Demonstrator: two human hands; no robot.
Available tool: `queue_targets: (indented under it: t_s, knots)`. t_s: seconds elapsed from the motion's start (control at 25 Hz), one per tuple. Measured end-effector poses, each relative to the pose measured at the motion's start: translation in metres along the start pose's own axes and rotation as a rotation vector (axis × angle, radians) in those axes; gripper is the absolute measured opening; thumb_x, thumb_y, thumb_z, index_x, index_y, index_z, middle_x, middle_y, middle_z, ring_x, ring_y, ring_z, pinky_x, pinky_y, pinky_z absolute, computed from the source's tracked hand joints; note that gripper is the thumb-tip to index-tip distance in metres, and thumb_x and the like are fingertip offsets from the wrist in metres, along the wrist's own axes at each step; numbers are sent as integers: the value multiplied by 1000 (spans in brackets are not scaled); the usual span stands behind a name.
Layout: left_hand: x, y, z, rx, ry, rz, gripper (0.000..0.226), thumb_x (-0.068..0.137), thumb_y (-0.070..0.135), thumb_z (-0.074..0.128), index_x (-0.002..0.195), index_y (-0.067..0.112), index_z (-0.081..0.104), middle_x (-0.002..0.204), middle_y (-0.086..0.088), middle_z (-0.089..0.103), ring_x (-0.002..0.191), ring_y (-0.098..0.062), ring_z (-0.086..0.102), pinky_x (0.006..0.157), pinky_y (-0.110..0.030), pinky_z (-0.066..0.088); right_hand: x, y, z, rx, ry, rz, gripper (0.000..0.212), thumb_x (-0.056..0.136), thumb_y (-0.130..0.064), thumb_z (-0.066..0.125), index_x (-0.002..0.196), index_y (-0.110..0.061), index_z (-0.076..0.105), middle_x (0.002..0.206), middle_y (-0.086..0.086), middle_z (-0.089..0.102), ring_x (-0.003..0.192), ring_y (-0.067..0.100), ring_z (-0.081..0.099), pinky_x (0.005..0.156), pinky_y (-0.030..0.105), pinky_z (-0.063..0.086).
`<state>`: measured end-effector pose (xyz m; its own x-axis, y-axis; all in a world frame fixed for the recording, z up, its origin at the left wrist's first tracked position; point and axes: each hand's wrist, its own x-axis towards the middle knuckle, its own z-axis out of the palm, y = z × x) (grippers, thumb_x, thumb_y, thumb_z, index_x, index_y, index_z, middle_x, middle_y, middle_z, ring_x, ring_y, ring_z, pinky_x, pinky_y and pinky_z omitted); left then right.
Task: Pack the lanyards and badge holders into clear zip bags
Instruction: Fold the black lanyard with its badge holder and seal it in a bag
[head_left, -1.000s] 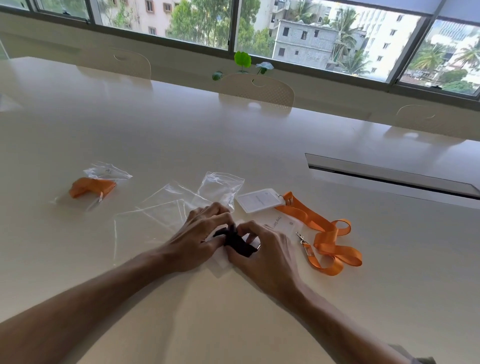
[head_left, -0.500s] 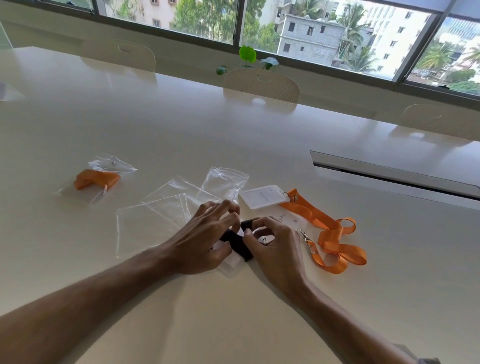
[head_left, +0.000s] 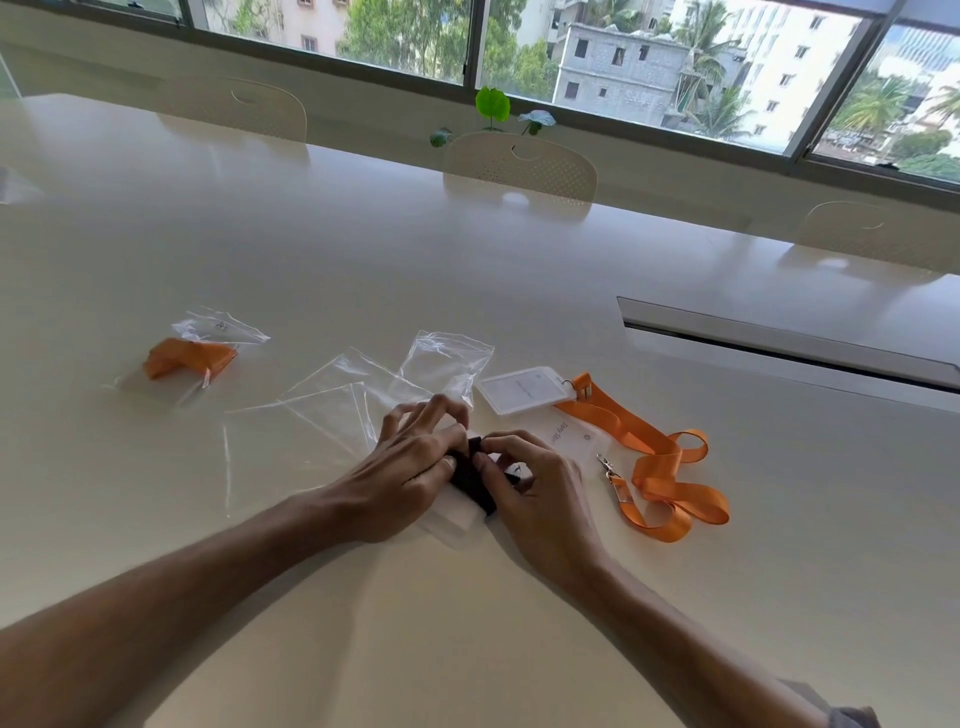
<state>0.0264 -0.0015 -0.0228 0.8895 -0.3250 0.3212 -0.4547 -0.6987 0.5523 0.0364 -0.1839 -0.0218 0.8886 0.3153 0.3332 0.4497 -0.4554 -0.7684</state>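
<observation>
My left hand (head_left: 405, 467) and my right hand (head_left: 540, 493) pinch a folded black lanyard (head_left: 475, 486) between their fingertips, low over a white badge holder (head_left: 454, 517) on the table. Loose orange lanyards (head_left: 660, 467) lie to the right, one clipped to a white badge holder (head_left: 522, 389). Another card (head_left: 571, 436) lies partly under my right hand. Several empty clear zip bags (head_left: 332, 410) are spread left of my hands, one more (head_left: 447, 358) behind them. A zip bag (head_left: 218, 332) with a folded orange lanyard (head_left: 189, 357) sits at far left.
The large cream table (head_left: 467, 260) has a long cable slot (head_left: 789, 348) at the right. Cream chairs (head_left: 519, 166) stand along the far edge under the windows, with a small green plant (head_left: 493, 106) behind the middle one.
Both hands keep working the black lanyard on the same spot; the fingers have shifted slightly, gathering it tighter. The camera has tilted a little.
</observation>
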Motion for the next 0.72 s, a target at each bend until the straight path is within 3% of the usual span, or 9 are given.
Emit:
queue_targets:
  t_s: [0.16,0.32,0.44,0.6,0.72]
  knots:
    - [0,4,5,-38,96,-48,17,88,16,34,84,26,47,123,15,35,126,-4,26,105,-20,10,3,0,-2,114,-63,1,14,92,-20,63,98,-18,75,105,-20,63,90,6,63,67,24,52]
    - [-1,7,4,-21,123,-44,18,87,17,32,86,29,46,129,18,32,127,-3,21,104,-19,12,2,1,-3,226,-180,-13,19,81,-26,76,97,-15,74,113,-11,57,93,18,62,70,43,55]
    - [-2,10,0,68,107,43,19,87,14,32,86,28,44,128,10,35,127,-10,29,107,-28,12,3,3,-3,300,-251,-9,15,82,-25,73,87,-11,75,117,-7,55,95,22,60,74,54,51]
    - [-2,19,-5,190,117,41,15,85,26,39,95,21,50,131,3,42,128,-10,38,112,-41,17,5,5,-4,253,-220,67,25,93,-29,61,82,-11,75,116,-15,52,96,12,58,78,46,55]
    - [-7,21,-5,341,158,-18,55,80,59,53,116,18,54,129,3,49,122,-14,46,109,-44,27,7,4,-6,203,-45,131,22,94,-20,62,78,-15,76,112,-14,53,98,0,54,78,29,53]
